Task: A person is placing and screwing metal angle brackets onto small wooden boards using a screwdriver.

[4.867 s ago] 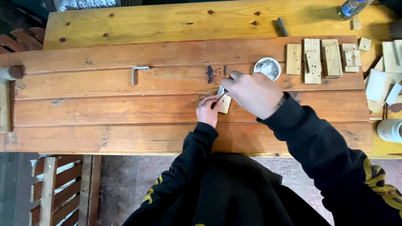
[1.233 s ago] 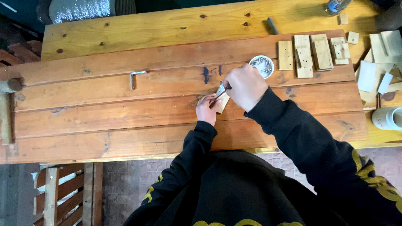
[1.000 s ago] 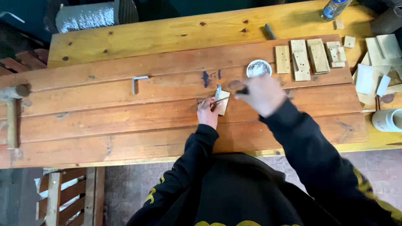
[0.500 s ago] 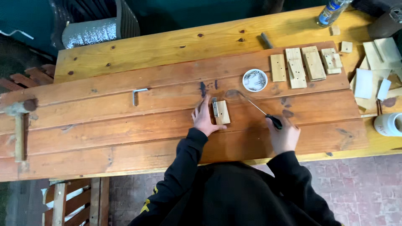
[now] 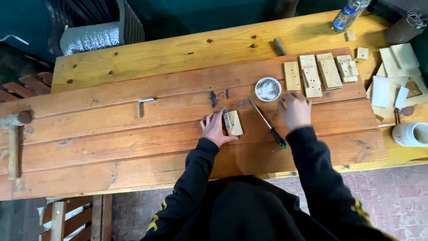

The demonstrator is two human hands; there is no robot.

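Since earlier: right hand [image 5: 295,110] has let go of the screwdriver [image 5: 267,123] and shifted up-right toward the bowl; half a second ago it held the tool by the handle end. Left hand unchanged on the block.
Screwdriver: lies loose on the plank, slanted, metal tip up-left near the bowl, dark handle with green end down-right, just beside the right wrist.
Small wooden block [image 5: 233,122]: flat on the red-brown planks, centre of the bench, with a grey metal fitting along its left edge.
Left hand [image 5: 215,128]: palm down, fingers spread, thumb side touching the block's left edge; pressing, not wrapped round it.
Right hand: blurred, palm down, fingers loosely curled, holding nothing that shows; just right of the bowl, below the row of wood pieces.
Bowl [image 5: 268,89]: small, round, white, filled with silvery small metal parts; stands between the block and the row of wood pieces.
Wood pieces [image 5: 312,76]: pale flat rectangles side by side, upper right, some with holes.
Bottle [image 5: 347,15]: clear plastic, blue label band, top right on the yellow bench [image 5: 178,53].
White cup [image 5: 412,134]: lies at the right edge, reddish print on its side.
Metal bracket [image 5: 143,106]: L-shaped, grey, well left of the block.
Hammer [image 5: 13,134]: wooden handle, far left edge.
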